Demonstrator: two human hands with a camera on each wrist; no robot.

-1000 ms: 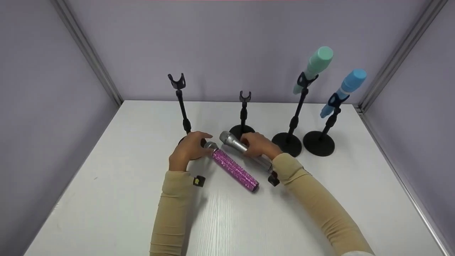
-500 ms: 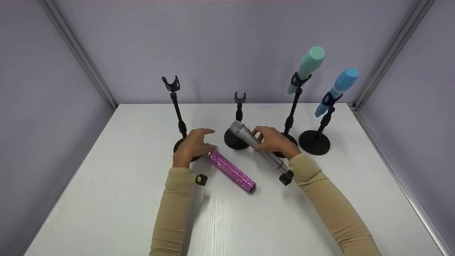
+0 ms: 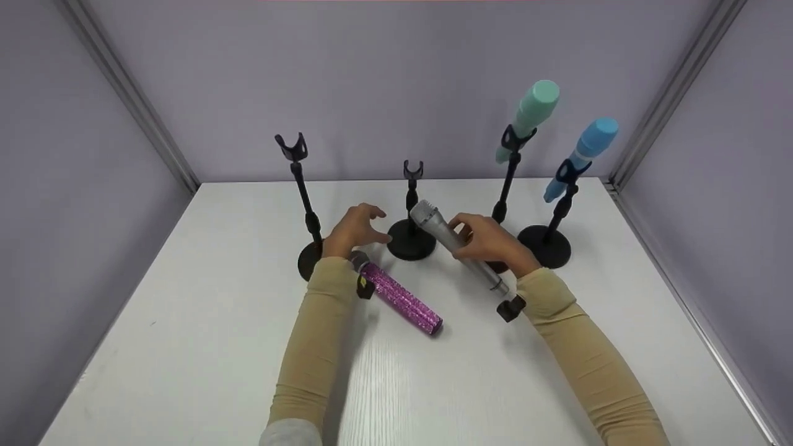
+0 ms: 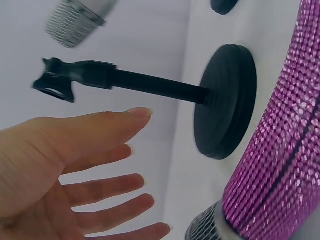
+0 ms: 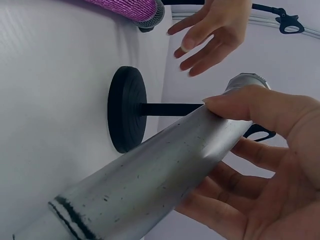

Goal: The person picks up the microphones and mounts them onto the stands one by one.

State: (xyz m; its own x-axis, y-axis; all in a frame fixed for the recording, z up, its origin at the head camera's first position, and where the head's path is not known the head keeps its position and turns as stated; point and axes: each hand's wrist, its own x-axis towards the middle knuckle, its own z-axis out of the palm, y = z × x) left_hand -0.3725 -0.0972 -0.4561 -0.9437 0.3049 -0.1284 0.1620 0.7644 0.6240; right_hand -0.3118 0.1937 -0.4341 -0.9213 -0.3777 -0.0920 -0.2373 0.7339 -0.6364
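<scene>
We saw the right hand (image 3: pixel 486 238) holding the silver microphone (image 3: pixel 441 232) by its barrel, with the thumb on one side and the fingers on the other. The microphone slanted, its grille pointing far and left and its tail running near and right toward the cuff; the grille was raised above the table (image 3: pixel 495 390), but we could not tell whether the tail touched it. The left hand (image 3: pixel 354 229) was spread wide, thumb and fingers well parted, between the left tall stand (image 3: pixel 303 195) and the short stand (image 3: pixel 411 243), just left of the latter. Near it, we saw the pink glittery microphone (image 3: pixel 404 301) lying on the table on a slant, its grille at the far left end beside the left sleeve (image 3: pixel 313 337) and its tail toward the near right. Both of those stands held up bare forked cradles, and the left sleeve and hand covered part of the left one's round base. Farther right, we saw a mint microphone (image 3: pixel 536 106) tilted in the cradle of the right tall stand (image 3: pixel 508 186), whose base the right hand partly hid. At the far right, a blue microphone (image 3: pixel 596 137) leaned likewise in a lower stand (image 3: pixel 559 214).
</scene>
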